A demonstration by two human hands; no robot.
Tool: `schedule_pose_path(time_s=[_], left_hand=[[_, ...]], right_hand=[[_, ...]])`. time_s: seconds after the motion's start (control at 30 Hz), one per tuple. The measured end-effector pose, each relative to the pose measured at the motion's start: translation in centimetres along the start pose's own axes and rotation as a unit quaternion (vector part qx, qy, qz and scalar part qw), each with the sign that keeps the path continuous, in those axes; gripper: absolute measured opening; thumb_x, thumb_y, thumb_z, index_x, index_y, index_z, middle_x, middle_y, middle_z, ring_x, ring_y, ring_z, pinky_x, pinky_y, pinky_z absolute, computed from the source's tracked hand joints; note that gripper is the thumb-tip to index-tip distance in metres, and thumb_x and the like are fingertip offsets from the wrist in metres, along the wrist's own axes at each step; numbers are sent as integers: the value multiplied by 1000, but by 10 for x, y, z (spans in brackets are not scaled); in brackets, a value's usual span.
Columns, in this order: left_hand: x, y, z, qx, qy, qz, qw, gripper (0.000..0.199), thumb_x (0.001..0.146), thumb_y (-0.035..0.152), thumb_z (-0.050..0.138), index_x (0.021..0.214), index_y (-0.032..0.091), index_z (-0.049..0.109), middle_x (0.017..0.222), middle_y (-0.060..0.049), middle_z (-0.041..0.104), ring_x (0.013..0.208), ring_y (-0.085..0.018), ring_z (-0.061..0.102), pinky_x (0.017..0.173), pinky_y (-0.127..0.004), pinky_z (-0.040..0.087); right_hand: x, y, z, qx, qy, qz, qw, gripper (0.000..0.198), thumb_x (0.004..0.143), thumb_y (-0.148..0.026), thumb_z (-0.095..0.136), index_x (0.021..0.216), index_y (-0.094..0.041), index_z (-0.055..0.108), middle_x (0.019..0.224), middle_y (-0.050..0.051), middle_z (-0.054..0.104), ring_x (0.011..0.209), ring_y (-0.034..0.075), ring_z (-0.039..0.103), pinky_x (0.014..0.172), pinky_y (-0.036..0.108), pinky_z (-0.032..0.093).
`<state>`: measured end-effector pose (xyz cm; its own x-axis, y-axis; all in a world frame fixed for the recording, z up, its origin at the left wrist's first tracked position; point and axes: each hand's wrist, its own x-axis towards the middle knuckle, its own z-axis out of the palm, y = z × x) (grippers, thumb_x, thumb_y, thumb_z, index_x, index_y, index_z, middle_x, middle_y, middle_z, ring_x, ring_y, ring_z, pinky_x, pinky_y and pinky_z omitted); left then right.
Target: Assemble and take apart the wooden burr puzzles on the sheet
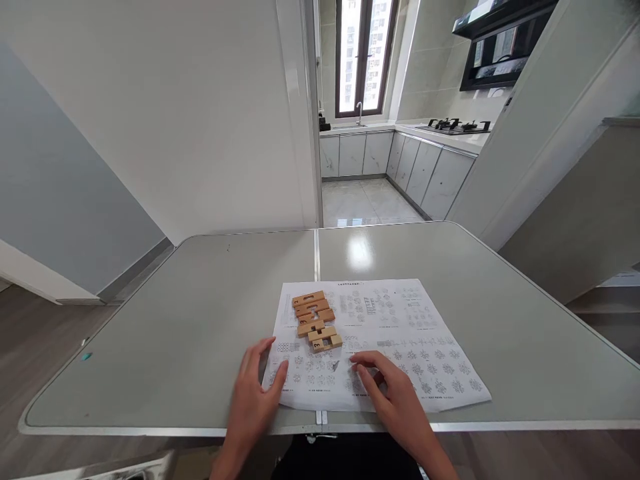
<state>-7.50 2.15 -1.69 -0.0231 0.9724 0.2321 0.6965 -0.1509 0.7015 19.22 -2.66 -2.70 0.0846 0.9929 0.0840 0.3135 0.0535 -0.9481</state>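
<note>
Several notched wooden puzzle pieces [313,307] lie side by side in a slanting column on a printed paper sheet [380,393]. Some have cut-out slots, and a dark "3" marks the nearest one. My left hand [254,393] rests at the sheet's left edge, thumb and fingers apart, with nothing in it. On the lower middle of the sheet is my right hand [393,393], its fingers curled and the thumb near the index finger. Whether anything is between those fingertips is hidden. Both hands are apart from the wooden pieces.
The sheet lies across the centre seam of a grey-green table [150,347] with a pale metal rim. A small teal object [87,356] sits near the table's left edge. Beyond the table, a doorway opens on a kitchen with a gas stove [455,126] and a tap [359,112].
</note>
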Motion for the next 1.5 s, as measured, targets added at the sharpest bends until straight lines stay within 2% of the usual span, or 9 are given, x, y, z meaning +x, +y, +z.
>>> schedule_pose_path(time_s=[0.1,0.2,0.37,0.5,0.6,0.73,0.93,1.5], left_hand=[[0,-4,-2,-36,11,-35,999,42,96,51,58,127,23,61,128,-10,68,115,-30,67,103,-51,54],[-1,-1,-1,-42,-2,-47,998,40,96,52,58,124,23,63,125,-10,71,114,-29,67,102,-50,54],[-3,9,-4,-27,-23,-28,999,32,97,49,57,115,24,67,121,-8,73,114,-30,68,100,-48,54],[-5,10,-6,-21,-34,-17,999,31,98,47,55,114,24,68,122,-9,73,114,-30,68,93,-45,58],[-6,8,-6,-13,-39,-2,999,30,99,46,54,112,24,69,120,-9,73,114,-30,68,97,-47,57],[-7,7,-6,-11,-42,13,999,28,98,45,54,110,25,70,117,-8,74,111,-29,69,100,-48,55],[-8,5,-7,-5,-35,21,999,26,98,45,54,106,27,72,113,-5,76,108,-28,70,95,-44,57],[-9,2,-7,-11,-42,34,999,29,99,46,54,105,26,72,112,-6,76,107,-28,70,96,-44,55]], right_hand=[[0,1,0,-3,-10,1,1000,34,104,-50,51,113,-26,74,110,8,76,80,22,70,62,30,53],[0,3,1,-2,-16,4,1000,36,104,-51,50,112,-25,74,110,8,76,83,23,70,64,31,52],[0,4,3,3,-19,0,1000,35,104,-51,50,104,-25,73,101,7,77,81,24,69,65,32,51],[-2,1,4,4,-7,-12,1000,33,103,-50,52,100,-25,74,95,5,77,76,22,68,62,30,49],[-3,-1,5,-1,-2,-17,1000,34,103,-51,52,99,-24,74,93,5,76,73,21,66,60,30,48],[-4,0,5,-5,-19,-10,1000,37,104,-53,48,102,-24,72,95,6,75,77,21,67,63,29,49],[-4,3,7,-7,-29,-1,1000,36,104,-53,47,103,-25,70,92,5,74,76,21,66,64,29,49],[-5,4,8,-6,-13,-27,1000,34,104,-49,49,101,-24,72,91,5,74,78,21,68,66,29,50]])
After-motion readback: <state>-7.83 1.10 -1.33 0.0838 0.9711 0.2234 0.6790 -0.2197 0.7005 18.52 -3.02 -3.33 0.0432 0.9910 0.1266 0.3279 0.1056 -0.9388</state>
